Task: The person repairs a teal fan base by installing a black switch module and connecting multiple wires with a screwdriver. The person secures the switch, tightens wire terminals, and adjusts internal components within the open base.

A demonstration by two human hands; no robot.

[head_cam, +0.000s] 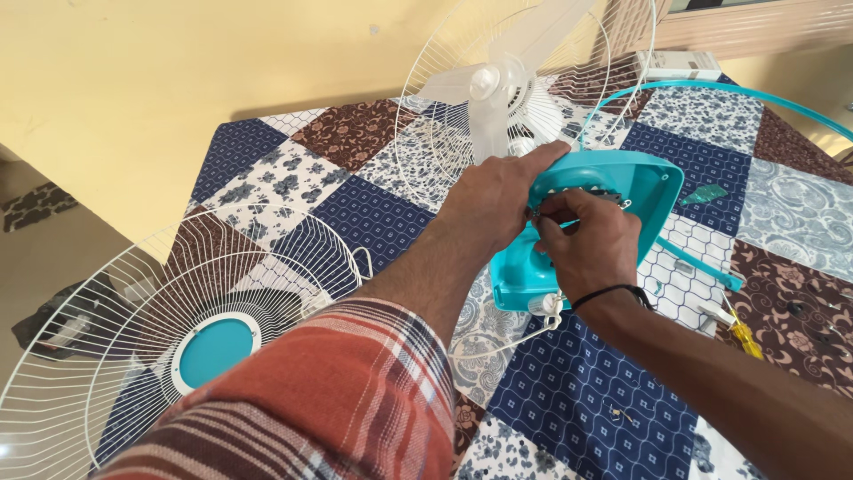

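Observation:
A turquoise fan base [641, 187] lies on its side on a patchwork cloth, its open underside toward me. My left hand [498, 200] grips the base's upper left edge. My right hand [588, 244], with a black band on the wrist, has its fingers pinched inside the opening on something small that I cannot make out. Behind the base stand the white fan blades and motor [498, 89] inside a white rear wire guard [426, 133].
A white front wire guard with a turquoise centre disc [213, 351] lies at the lower left, overhanging the table edge. A turquoise ring [755, 93] curves at the right. A yellow-handled screwdriver [745, 338], a white cord [506, 342] and small screws [617, 413] lie on the cloth. A white box [680, 64] sits at the back.

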